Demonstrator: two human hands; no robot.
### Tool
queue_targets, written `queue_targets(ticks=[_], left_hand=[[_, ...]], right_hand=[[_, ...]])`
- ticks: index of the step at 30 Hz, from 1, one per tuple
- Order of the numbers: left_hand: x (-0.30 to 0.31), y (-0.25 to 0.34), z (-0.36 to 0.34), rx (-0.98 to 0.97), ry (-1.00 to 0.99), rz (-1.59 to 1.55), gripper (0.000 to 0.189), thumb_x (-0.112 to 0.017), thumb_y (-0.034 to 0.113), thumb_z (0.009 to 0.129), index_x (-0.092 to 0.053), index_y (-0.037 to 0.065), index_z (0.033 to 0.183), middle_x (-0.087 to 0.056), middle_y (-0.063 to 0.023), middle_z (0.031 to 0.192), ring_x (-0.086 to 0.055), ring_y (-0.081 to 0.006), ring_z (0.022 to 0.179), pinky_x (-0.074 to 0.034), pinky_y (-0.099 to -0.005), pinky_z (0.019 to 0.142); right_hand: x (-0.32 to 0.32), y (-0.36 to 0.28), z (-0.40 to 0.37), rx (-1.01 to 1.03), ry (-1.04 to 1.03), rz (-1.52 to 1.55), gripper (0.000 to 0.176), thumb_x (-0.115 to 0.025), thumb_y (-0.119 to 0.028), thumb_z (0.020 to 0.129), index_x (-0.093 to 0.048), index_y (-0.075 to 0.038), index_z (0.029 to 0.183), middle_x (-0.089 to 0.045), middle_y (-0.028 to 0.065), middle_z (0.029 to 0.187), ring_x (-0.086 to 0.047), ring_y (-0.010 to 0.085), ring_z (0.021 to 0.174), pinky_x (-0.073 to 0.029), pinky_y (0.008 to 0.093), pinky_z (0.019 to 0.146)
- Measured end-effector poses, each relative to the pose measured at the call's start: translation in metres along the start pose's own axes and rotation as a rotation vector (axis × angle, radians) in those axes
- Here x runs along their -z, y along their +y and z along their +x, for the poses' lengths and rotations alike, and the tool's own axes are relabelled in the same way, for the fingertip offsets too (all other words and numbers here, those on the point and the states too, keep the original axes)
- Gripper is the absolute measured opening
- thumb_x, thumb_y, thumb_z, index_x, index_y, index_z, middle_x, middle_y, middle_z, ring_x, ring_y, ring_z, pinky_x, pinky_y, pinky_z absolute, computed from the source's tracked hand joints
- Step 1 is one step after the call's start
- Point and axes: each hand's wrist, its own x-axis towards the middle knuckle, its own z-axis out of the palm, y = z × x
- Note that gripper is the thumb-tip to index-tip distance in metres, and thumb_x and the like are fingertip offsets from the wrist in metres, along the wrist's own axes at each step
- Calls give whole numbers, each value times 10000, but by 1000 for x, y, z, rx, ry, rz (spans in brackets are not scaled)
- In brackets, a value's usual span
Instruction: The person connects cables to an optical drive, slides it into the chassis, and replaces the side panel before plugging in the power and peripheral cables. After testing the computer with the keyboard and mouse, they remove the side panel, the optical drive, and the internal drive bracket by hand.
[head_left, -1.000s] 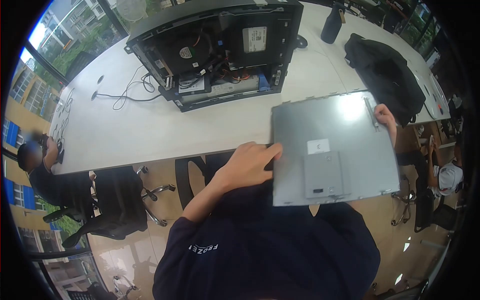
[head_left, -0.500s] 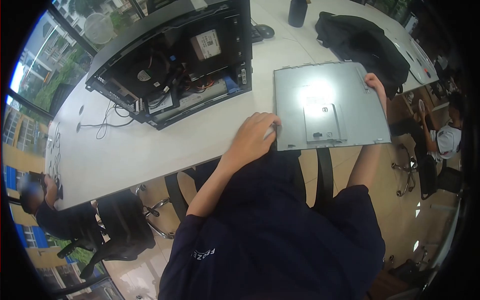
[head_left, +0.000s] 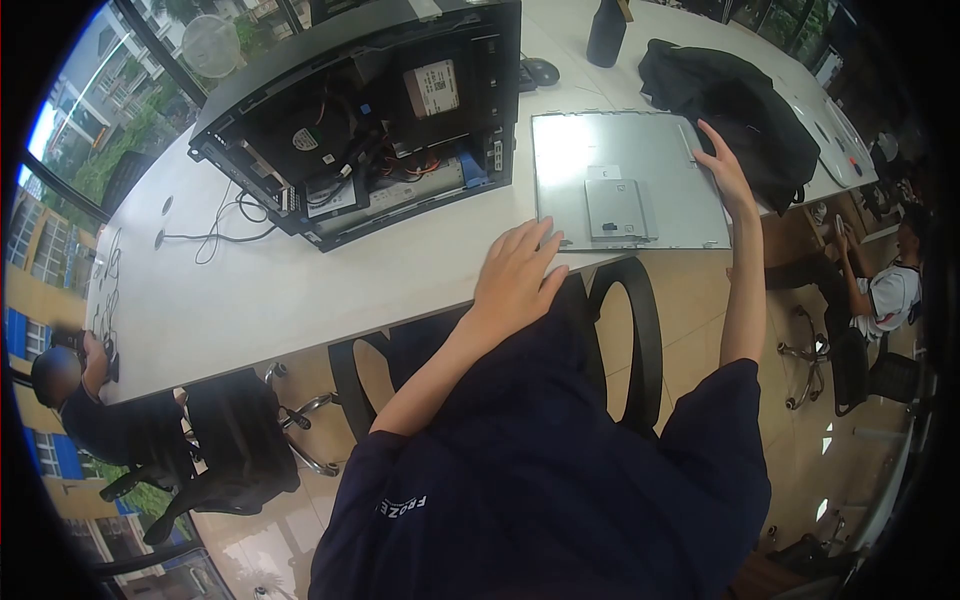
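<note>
A grey metal side panel (head_left: 570,165) lies on the white table, its near edge at the table's front edge. My left hand (head_left: 515,275) is at the panel's near left corner, fingers apart, fingertips close to the edge; whether they touch it is unclear. Over the panel's right edge is my right hand (head_left: 728,175), its thumb and fingers spread, gripping nothing. Left of the panel stands an open black computer case (head_left: 350,120), with wires, a fan and a labelled drive showing inside.
A black bag (head_left: 725,105) lies behind the panel at the right. Further back are a dark bottle (head_left: 607,35) and a black mouse (head_left: 541,71). Loose cables lie left of the case. One person sits at the far left, another at the right.
The panel has gone down and away from my body onto the table. My right hand has let go of its edge and opened; my left hand's fingers have spread.
</note>
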Motion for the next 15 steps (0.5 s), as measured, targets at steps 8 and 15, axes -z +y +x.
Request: queue_targets(ticks=[8, 15], left_hand=[[9, 13, 0, -19, -87, 152, 737, -718, 319, 882, -421, 12, 1483, -408, -179, 1549, -377, -360, 1437, -305, -488, 1190], [10, 13, 1, -26, -123, 197, 815, -730, 296, 864, -357, -11, 1521, -385, -195, 1560, -351, -386, 1450, -290, -481, 1201]], right_hand=[[-4, 11, 43, -375, -169, -82, 330, -716, -366, 904, -595, -92, 1043, -491, 5, 927, -443, 137, 871, -375, 302, 785], [-10, 34, 72, -401, -238, -17, 279, -744, -328, 889, -582, -110, 950, -415, -24, 868, -383, 126, 815, -370, 325, 782]])
